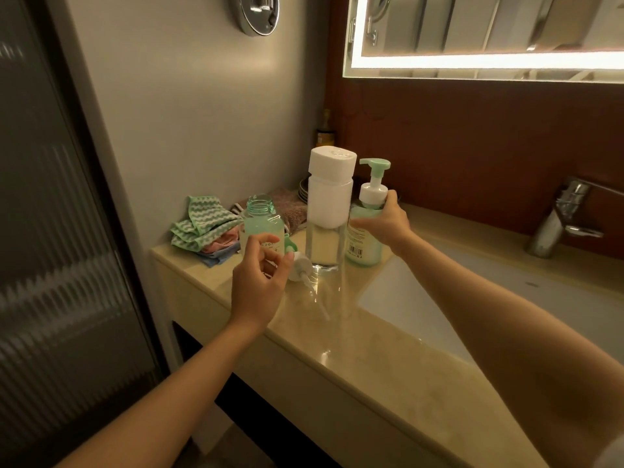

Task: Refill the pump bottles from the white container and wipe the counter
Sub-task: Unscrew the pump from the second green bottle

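Right hand point(388, 221) grips the capped bottle point(363, 251) at the container's point(329, 204) three o'clock; left hand point(260, 285), fingers point(268, 238) loosely curled, hovers before the open bottle point(261, 221) at nine.

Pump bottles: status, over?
Right hand grips capped pump bottle. Left hand loose, holding nothing, by uncapped bottle. Removed pump lies on counter; white container stands closed between bottles.
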`<state>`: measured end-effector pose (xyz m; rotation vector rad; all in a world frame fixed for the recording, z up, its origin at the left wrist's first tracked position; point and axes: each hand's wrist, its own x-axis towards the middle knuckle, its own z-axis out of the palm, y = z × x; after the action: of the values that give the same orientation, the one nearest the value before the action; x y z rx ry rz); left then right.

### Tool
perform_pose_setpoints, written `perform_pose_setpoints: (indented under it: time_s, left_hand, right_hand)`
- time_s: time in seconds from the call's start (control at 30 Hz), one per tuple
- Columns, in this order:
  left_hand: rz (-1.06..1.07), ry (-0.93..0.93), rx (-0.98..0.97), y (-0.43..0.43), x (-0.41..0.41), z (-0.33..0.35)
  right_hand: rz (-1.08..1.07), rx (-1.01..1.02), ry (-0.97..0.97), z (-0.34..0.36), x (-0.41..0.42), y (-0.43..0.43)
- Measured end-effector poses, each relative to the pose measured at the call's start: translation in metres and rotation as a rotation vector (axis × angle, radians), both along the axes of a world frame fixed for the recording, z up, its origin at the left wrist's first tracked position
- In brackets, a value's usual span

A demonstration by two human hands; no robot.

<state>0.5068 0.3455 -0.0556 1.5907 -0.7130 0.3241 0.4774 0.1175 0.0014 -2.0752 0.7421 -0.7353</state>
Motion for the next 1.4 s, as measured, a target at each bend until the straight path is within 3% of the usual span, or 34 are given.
perform_pose_setpoints:
  time_s: [0.67,0.93,1.07,1.23,1.4]
  left_hand:
    - [-0.226,0.069,0.027,-0.001,-0.081,0.012]
    - [-0.316,0.125,0.05,-0.002,-0.093,0.006]
    - [-0.368,0.204,-0.059,-0.008,-0.096,0.014]
    - [-0.539,0.222,0.101,-0.024,-0.109,0.01]
    - [-0.524,0.298,0.12,-0.042,-0.113,0.01]
  right_hand:
    - [0.127,0.08,-0.113,-0.004,-0.153,0.099]
    - [0.176,-0.018,-0.021,-0.005,-0.169,0.111]
    - [0.036,-0.125,-0.119,0.008,-0.169,0.106]
    - [-0.028,-0.226,-0.15,0.023,-0.161,0.106]
    - [0.017,-0.165,-0.188,0.023,-0.157,0.11]
